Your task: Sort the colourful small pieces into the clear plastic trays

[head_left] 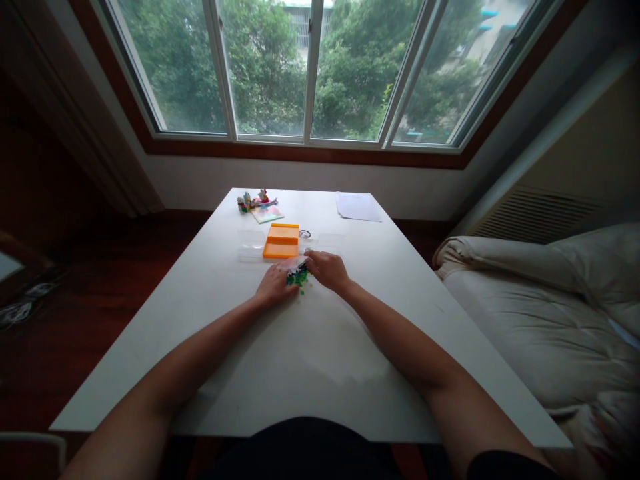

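L hand point(276, 283) & R hand point(328, 268) are flanking green pcs point(299, 278) — fingers partly covering them, clear plastic point(295, 263) blurring btwn — whether either's gripping, can't make out.

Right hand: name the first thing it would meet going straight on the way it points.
The right hand would probably meet the orange case, ahead and to its left; depth is unclear, so the clear plastic close by might come first.
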{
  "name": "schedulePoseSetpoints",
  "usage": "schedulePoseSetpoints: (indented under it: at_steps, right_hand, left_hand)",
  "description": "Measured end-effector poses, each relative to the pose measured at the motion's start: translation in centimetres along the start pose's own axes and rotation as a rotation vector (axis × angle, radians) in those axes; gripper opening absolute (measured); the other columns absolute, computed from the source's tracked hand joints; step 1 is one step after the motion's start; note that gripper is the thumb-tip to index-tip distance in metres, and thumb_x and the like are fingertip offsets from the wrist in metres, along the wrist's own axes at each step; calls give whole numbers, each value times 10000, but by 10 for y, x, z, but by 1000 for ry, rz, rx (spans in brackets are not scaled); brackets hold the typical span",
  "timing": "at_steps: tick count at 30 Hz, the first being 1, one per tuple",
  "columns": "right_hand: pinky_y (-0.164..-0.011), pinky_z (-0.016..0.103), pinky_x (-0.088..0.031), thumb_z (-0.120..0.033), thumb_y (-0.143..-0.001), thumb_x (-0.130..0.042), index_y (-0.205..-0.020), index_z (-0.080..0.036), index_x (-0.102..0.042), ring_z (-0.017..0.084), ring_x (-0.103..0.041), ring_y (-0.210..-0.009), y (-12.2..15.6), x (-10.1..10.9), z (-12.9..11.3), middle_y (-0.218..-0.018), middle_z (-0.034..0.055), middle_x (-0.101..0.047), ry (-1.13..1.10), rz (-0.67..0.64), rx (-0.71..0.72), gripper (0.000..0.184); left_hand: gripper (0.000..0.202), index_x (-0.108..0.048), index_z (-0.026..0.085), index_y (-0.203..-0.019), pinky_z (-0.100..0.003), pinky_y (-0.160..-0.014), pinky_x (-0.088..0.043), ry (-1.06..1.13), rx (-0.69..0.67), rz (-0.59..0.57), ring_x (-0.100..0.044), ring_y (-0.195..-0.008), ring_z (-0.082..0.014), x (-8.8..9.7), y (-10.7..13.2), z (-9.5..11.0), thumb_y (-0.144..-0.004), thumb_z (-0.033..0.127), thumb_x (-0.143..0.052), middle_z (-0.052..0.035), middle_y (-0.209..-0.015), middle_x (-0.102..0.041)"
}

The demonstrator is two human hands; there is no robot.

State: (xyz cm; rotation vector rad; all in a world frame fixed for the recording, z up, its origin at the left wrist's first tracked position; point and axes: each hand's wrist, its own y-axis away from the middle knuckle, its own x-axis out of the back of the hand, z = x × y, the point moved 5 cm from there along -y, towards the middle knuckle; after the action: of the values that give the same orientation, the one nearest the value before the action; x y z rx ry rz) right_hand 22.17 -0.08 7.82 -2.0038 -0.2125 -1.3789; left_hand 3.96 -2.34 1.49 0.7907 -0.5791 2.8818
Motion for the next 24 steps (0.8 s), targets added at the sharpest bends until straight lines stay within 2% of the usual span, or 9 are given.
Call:
schedulePoseSetpoints:
  at_steps: [4,9,14,21,24]
  right_hand:
    - [-756,266,-408,-405,-1031,-420,-1219,-223,-653,192,-646,-873,1,-2,-3,-986,83,-725,39,-2,52,351]
    - [-782,283,-402,-405,-1036,-414,-1233,-210,-646,205,-622,-899,1,-4,-5,-992,93,-714,44,-7,124,362]
    - [-786,300,-392,-400,-1043,-389,-1263,-197,-632,211,-599,-891,2,-4,-4,-973,103,-702,63,-8,176,386]
    - [-806,318,-388,-454,-1051,-349,-1252,-186,-645,212,-580,-869,4,2,1,-948,111,-690,71,-24,267,447]
    - [-829,325,-392,-462,-1049,-351,-1263,-195,-644,213,-581,-880,7,3,5,-964,114,-690,35,-22,277,451]
  left_hand:
    - [616,-621,216,-1330,-496,-1186,-269,-126,-63,-27,-464,-1304,-377,-2,1,8,-720,221,-704,-130,-1354,-597]
    - [663,-568,229,-1396,-492,-1179,-296,-77,-85,-38,-475,-1301,-373,-2,4,17,-757,311,-724,-121,-1388,-576]
    - [672,-579,235,-1380,-503,-1193,-270,-17,-76,-50,-464,-1328,-369,-2,8,18,-752,392,-762,-131,-1379,-579]
    - [671,-582,236,-1380,-501,-1171,-306,-84,-139,-116,-486,-1314,-357,-2,15,23,-773,469,-747,-144,-1405,-567]
    - [742,-550,235,-1419,-536,-1212,-207,-103,-115,-136,-421,-1375,-380,-3,26,28,-762,517,-750,-151,-1481,-503]
